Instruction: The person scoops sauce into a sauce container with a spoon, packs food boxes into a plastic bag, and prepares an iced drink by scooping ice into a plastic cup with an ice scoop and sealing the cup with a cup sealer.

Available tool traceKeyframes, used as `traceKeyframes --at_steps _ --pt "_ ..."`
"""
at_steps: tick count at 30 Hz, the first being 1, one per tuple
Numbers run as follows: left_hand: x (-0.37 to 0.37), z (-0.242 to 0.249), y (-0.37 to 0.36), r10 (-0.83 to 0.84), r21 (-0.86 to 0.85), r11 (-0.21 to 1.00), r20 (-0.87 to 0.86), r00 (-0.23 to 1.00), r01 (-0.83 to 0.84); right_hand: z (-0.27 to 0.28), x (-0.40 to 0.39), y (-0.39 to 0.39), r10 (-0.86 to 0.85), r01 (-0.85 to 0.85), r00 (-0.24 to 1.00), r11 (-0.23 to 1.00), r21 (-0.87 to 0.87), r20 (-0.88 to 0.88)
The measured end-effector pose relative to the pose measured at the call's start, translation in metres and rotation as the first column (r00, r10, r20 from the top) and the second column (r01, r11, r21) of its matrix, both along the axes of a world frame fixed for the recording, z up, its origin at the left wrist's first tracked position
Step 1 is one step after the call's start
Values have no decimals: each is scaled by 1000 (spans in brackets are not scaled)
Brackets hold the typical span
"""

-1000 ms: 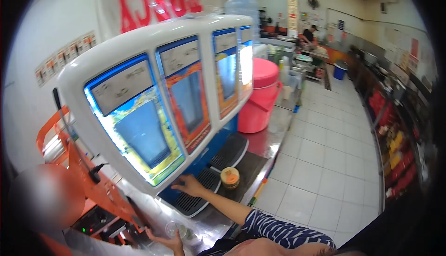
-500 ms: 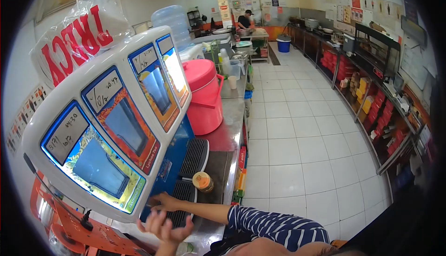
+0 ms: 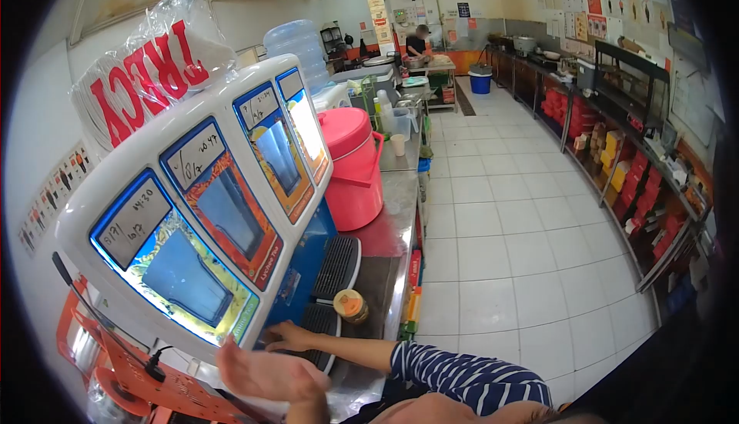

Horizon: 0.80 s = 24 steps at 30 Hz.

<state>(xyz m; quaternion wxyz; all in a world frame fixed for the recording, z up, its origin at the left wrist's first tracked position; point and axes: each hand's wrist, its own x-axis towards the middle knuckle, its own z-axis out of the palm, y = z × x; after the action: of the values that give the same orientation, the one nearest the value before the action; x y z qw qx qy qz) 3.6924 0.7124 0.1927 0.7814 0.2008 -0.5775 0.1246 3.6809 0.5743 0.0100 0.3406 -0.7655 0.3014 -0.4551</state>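
A white drink dispenser [image 3: 81, 212] with lit picture panels stands on the left, one panel labelled Lychee Tea. My right hand [image 3: 290, 337] reaches in under its lower edge, above a black slotted drip tray [image 3: 322, 320]. The fingertips there are partly hidden, so what they touch does not show. Held in front of the dispenser's lower corner, my left hand [image 3: 269, 374] is slightly blurred, with its fingers stretched out and nothing in it. Close to my right forearm sits a small jar with an orange lid [image 3: 352, 306], beside a second drip tray [image 3: 339, 265].
Behind the dispenser is a pink lidded bucket [image 3: 354, 166] on the steel counter [image 3: 396, 228]. An orange machine [image 3: 127, 370] is at lower left. Shelves [image 3: 616, 170] line the right wall past the tiled floor [image 3: 508, 255]. A person [image 3: 416, 43] stands far back.
The view has shifted, so the dispenser appears farther right and lower. My left hand has turned, its fingers going from spread and curled to straighter and closer together. My right hand stays under the dispenser.
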Motion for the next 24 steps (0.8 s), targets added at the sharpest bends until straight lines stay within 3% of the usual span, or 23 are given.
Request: traceKeyframes --at_steps 1,2,3,10,12,15,17,21,24 --pt "2 -23 -2 -32 -174 984 -28 999 27 6 -3 5 -19 19 997 1000 7 -68" --pt "1 -34 -5 -74 -344 938 -58 996 50 5 -2 4 -11 11 1000 1000 21 -20" --pt "6 -43 -6 -74 -345 937 -55 996 51 5 -1 3 -11 11 1000 1000 20 -18" --pt "20 -66 1 -142 -167 979 -165 976 114 1 1 3 -9 8 1000 999 49 22" --pt "25 -69 4 -119 -124 988 -223 968 93 2 -1 4 11 -11 1000 1000 25 -6" --pt "27 -65 13 4 -55 998 -245 970 -18 2 2 3 34 -30 999 992 125 -34" --pt "29 -76 13 -10 -14 1000 -201 979 8 6 2 5 34 -40 998 990 133 50" --pt "39 -93 18 103 180 981 -175 979 -71 6 0 5 45 -51 998 982 181 37" --pt "38 -88 19 69 227 974 -231 971 -16 5 1 4 53 -59 998 980 189 38"
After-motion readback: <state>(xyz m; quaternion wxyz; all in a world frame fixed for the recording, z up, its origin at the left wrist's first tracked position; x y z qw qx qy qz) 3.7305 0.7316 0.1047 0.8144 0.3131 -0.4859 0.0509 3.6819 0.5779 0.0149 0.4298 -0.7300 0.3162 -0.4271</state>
